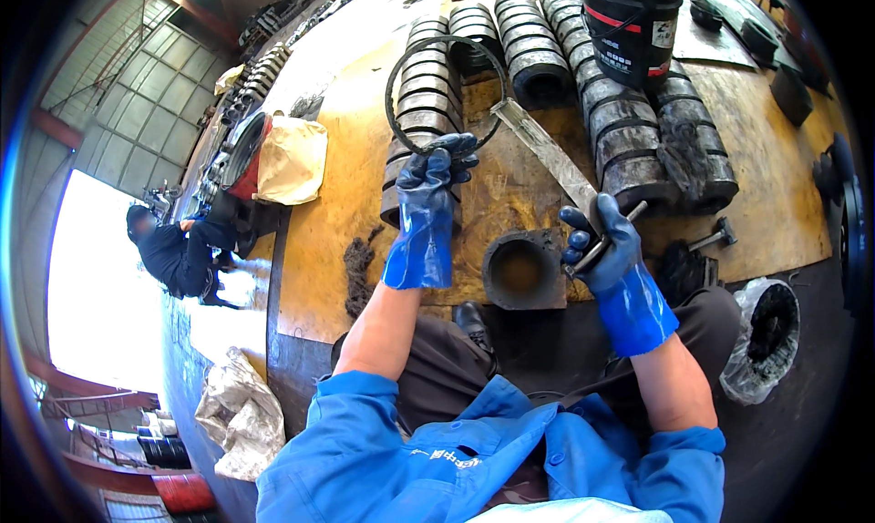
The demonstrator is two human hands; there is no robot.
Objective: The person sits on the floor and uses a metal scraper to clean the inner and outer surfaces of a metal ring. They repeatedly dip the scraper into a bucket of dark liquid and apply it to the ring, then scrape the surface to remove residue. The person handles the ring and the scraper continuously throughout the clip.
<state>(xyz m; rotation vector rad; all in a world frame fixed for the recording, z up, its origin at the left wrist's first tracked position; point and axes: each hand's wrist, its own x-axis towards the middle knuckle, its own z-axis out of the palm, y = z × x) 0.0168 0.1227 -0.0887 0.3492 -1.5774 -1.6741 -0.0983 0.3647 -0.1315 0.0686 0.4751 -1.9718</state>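
My left hand (436, 172), in a blue rubber glove, pinches the lower edge of a thin dark ring (389, 104), which stands upright in front of rows of grooved metal cylinders (428, 104). My gloved right hand (606, 245) is closed around the lower end of a long flat metal bar (551, 154). A thin rod (633, 213) crosses the bar at my grip; whether the two are joined I cannot tell. The bar's far end reaches close to the ring's right side. Between my hands and nearer to me, a round hollow metal part (524, 266) stands with its opening up.
A black bucket (629, 35) sits on the cylinders at right. A hammer (715, 238) lies beyond my right knee, near a plastic-lined container (761, 341). Dark rag (358, 272) and yellowish sack (292, 158) lie left. A person (187, 245) in dark clothes sits farther left.
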